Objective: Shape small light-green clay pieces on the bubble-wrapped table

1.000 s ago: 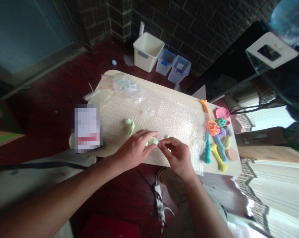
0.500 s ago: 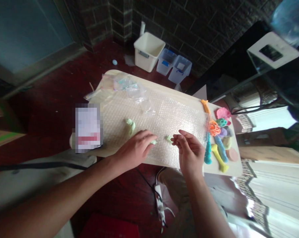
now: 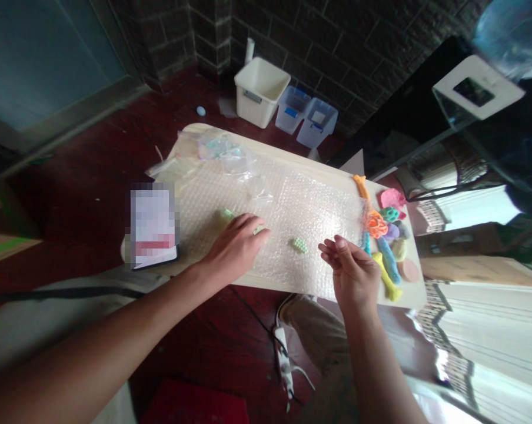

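My left hand (image 3: 237,246) is over the bubble wrap (image 3: 279,259), its thumb and fingers closed around a piece of light green clay (image 3: 258,229) that shows only in part. Just beyond its knuckles lies a light green clay lump (image 3: 225,215), partly covered by the hand. A small light green clay piece with a bumpy, beaded surface (image 3: 299,245) rests on the wrap between the two hands. To the right of it, my right hand (image 3: 353,268) is raised with thumb and fingertips pressed together; what they hold, if anything, is hidden.
Colourful clay pieces, among them a yellow bone shape (image 3: 386,280) and an orange tangle (image 3: 375,224), crowd the table's right end. Clear plastic bags (image 3: 228,154) lie at the far left. A blurred-out device (image 3: 153,229) sits at the left edge. Bins (image 3: 260,94) stand on the floor behind.
My left hand has moved left, toward the green lump, with the clay piece. My right hand has drawn away to the right from the beaded piece, which now lies uncovered.
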The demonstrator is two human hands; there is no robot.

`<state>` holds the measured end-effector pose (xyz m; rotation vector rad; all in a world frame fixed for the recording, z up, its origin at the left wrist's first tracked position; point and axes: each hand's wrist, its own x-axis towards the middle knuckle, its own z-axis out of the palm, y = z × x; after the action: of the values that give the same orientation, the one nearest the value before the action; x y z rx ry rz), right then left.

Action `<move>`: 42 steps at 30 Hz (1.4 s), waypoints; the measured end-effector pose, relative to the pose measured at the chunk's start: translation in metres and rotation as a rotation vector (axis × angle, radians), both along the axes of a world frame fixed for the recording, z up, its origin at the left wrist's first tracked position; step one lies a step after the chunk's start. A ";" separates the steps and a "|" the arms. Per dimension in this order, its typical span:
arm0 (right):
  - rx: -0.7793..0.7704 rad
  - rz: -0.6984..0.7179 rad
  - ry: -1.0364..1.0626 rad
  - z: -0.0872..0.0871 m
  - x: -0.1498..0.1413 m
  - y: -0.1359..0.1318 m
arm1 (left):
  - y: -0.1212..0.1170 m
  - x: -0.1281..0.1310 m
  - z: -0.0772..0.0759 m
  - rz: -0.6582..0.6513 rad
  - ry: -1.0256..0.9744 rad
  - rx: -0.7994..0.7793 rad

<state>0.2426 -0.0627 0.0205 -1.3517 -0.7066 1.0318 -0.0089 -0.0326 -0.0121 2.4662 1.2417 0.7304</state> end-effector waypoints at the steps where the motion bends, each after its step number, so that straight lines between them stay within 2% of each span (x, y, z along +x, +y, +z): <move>1: 0.000 0.001 0.001 -0.001 0.004 -0.001 | 0.000 0.002 0.001 0.008 0.005 0.017; 6: 0.013 0.086 0.053 -0.006 0.015 -0.009 | -0.007 0.015 0.012 0.017 -0.070 0.089; 10: 0.012 0.153 0.087 -0.008 0.018 -0.013 | -0.017 0.030 0.020 -0.017 -0.167 0.060; 17: 0.020 0.309 0.148 -0.002 0.010 -0.009 | -0.037 0.045 0.018 -0.090 -0.213 -0.016; 23: 0.040 0.302 0.252 0.006 0.002 -0.006 | -0.042 0.036 0.020 -0.079 -0.244 -0.016; 27: -0.005 0.331 0.316 0.008 -0.002 -0.007 | -0.045 0.031 0.022 -0.067 -0.262 -0.032; 36: -0.043 0.299 0.359 0.007 -0.004 -0.010 | -0.052 0.029 0.028 -0.056 -0.283 -0.052; 42: -0.073 0.305 0.358 0.008 -0.002 -0.011 | -0.049 0.029 0.028 -0.063 -0.304 -0.051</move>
<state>0.2404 -0.0741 0.0285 -1.0973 -0.6185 1.5114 0.0200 -0.0814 0.0157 2.2377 1.0515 0.9995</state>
